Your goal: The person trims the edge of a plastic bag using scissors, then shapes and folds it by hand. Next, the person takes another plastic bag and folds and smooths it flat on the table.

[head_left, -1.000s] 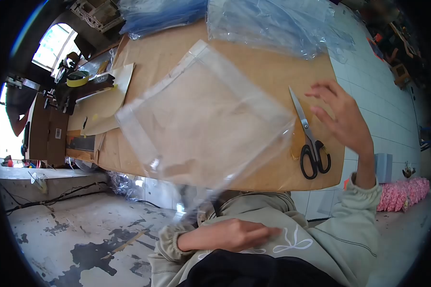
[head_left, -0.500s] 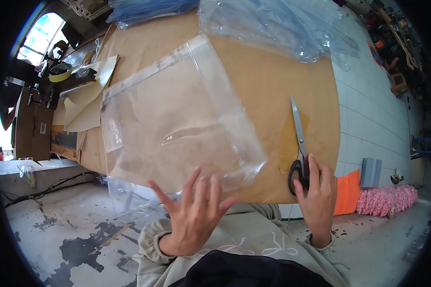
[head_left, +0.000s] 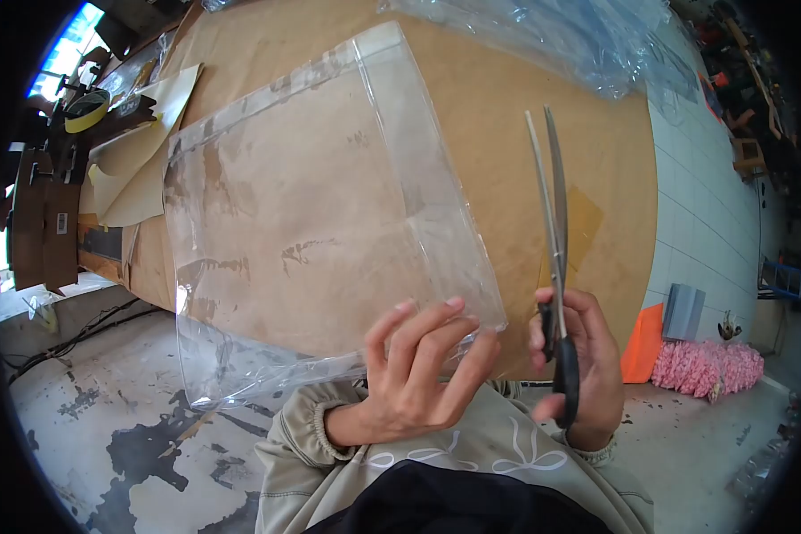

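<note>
A clear plastic bag (head_left: 303, 187) with folded, seamed edges lies flat on the brown table covering (head_left: 498, 169), its lower edge hanging past the table's near side. At the bag's near right corner is my left hand (head_left: 423, 374), fingers apart and slightly bent; whether the fingertips press on the plastic I cannot tell. My right hand (head_left: 598, 369) grips a pair of scissors (head_left: 557, 227) by the black handles. The blades point away from me, slightly apart, to the right of the bag. Behind them a yellowish translucent patch (head_left: 586, 222) shows on the covering.
More clear plastic (head_left: 552, 36) is heaped at the far edge. On the left are cream paper (head_left: 142, 151), a tape roll (head_left: 87, 110) and a cardboard box (head_left: 44, 222). An orange sheet (head_left: 643, 343) and a pink bundle (head_left: 707, 367) are at right, beyond the table.
The scissors, flat on the table before, are now lifted in my right hand with their blades parted. My left hand has shifted right along the bag's near edge, and its fingers are more bent.
</note>
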`<state>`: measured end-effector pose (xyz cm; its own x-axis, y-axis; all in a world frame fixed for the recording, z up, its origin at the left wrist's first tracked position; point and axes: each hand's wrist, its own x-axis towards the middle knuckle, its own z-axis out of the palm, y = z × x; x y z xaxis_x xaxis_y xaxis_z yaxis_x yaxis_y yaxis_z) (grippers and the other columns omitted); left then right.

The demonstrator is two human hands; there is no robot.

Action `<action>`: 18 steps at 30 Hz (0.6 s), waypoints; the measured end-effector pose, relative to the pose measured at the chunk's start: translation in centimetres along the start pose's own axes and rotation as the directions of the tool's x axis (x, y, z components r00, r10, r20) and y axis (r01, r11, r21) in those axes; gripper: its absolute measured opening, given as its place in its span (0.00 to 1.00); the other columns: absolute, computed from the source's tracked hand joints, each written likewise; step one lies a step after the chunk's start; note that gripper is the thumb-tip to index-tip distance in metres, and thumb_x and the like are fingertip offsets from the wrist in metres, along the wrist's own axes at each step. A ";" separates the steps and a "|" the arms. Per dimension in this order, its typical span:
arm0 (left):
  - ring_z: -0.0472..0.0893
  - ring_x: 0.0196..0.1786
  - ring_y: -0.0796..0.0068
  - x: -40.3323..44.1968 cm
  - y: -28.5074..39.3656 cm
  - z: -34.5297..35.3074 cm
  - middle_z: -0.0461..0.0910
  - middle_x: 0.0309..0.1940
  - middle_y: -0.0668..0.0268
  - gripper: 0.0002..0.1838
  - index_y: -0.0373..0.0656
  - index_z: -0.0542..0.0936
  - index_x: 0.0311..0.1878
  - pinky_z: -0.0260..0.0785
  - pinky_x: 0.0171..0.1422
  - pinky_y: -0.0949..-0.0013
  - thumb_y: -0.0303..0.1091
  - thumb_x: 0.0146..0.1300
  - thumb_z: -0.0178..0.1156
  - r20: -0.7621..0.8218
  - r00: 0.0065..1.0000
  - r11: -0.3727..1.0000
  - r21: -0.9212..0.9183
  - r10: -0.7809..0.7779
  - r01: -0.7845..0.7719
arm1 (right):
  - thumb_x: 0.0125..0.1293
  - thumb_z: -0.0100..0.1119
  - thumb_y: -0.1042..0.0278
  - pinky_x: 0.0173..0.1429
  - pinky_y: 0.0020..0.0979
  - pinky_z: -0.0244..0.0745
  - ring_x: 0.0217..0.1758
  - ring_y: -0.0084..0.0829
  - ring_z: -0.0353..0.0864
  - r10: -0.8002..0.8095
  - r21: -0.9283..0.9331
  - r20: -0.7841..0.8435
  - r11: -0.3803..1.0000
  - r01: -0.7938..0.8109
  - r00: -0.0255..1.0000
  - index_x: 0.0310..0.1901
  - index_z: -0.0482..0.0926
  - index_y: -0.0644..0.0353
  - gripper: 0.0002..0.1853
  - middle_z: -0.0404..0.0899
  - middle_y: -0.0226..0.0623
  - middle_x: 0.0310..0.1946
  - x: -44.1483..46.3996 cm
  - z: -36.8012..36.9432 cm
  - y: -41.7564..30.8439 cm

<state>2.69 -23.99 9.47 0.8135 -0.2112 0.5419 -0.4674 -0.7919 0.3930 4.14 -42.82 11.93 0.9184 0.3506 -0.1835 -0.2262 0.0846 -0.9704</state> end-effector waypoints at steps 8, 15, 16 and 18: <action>0.81 0.43 0.66 -0.9 -1.2 1.0 0.80 0.33 0.69 0.11 0.47 0.79 0.30 0.73 0.43 0.63 0.31 0.42 0.72 -0.111 0.993 0.996 -0.073 0.050 -0.058 | 0.55 0.68 0.79 0.39 0.21 0.73 0.32 0.19 0.77 0.025 -0.310 -0.304 0.943 -0.123 0.952 0.55 0.65 0.64 0.27 0.79 0.34 0.30 2.6 3.3 0.3; 0.82 0.45 0.72 -0.5 -0.6 0.4 0.81 0.36 0.72 0.07 0.52 0.83 0.32 0.69 0.46 0.68 0.33 0.48 0.68 -0.139 0.990 1.000 -0.017 0.023 -0.025 | 0.59 0.64 0.78 0.41 0.22 0.76 0.35 0.23 0.81 0.224 0.208 -0.217 0.962 -0.179 0.950 0.55 0.65 0.66 0.24 0.80 0.38 0.32 2.3 2.8 -0.6; 0.82 0.46 0.74 -0.5 -0.6 0.3 0.82 0.37 0.73 0.05 0.52 0.84 0.33 0.68 0.48 0.69 0.33 0.50 0.67 -0.135 0.991 1.000 -0.016 0.023 -0.025 | 0.59 0.64 0.78 0.42 0.23 0.76 0.35 0.24 0.81 0.222 0.240 -0.201 0.955 -0.172 0.954 0.55 0.65 0.66 0.24 0.81 0.39 0.32 2.2 2.7 -0.4; 0.82 0.45 0.77 -1.1 -0.7 0.6 0.82 0.37 0.74 0.07 0.52 0.85 0.35 0.67 0.47 0.71 0.33 0.50 0.66 -0.187 0.981 0.997 -0.050 0.049 -0.059 | 0.60 0.63 0.78 0.42 0.23 0.76 0.35 0.25 0.82 0.190 0.217 -0.200 0.965 -0.145 0.961 0.56 0.64 0.66 0.24 0.80 0.39 0.33 2.0 2.7 -0.1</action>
<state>2.33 -23.54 8.19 0.7104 -0.1390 0.6900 -0.5315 -0.7486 0.3964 5.12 -39.56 12.12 0.9049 0.1661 -0.3918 -0.4221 0.2333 -0.8760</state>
